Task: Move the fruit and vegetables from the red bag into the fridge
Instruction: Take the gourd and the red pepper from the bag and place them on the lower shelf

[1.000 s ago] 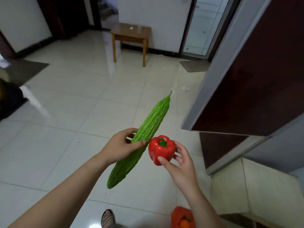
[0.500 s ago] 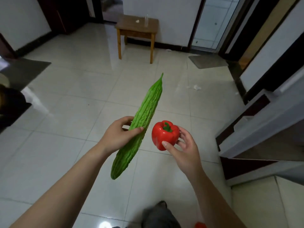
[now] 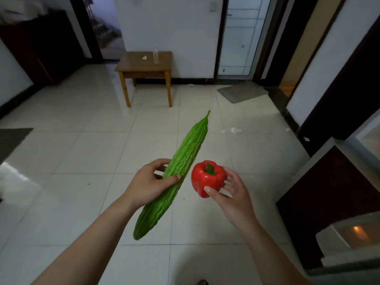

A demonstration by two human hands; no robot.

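A long bumpy green bitter gourd (image 3: 181, 167) is held at its middle by my left hand (image 3: 148, 184), its thin tip pointing up and away. Beside it, my right hand (image 3: 232, 194) grips a red bell pepper (image 3: 206, 179) with its green stem facing up. Both are carried at mid-height over the pale tiled floor. The fridge (image 3: 337, 182) stands at the right edge, dark red with a grey frame, and a lit opening (image 3: 353, 233) shows low down. The red bag is out of view.
A small wooden table (image 3: 146, 66) with a bottle on it stands ahead against the white wall. A grey mat (image 3: 241, 92) lies by the doorway to the right. Scraps of white paper (image 3: 235, 130) lie on the floor. A dark mat (image 3: 10, 140) is at the left.
The view has swung left and up, away from the fridge and the red bag on the floor. Both hands still carry the gourd and the pepper, now further from the fridge.
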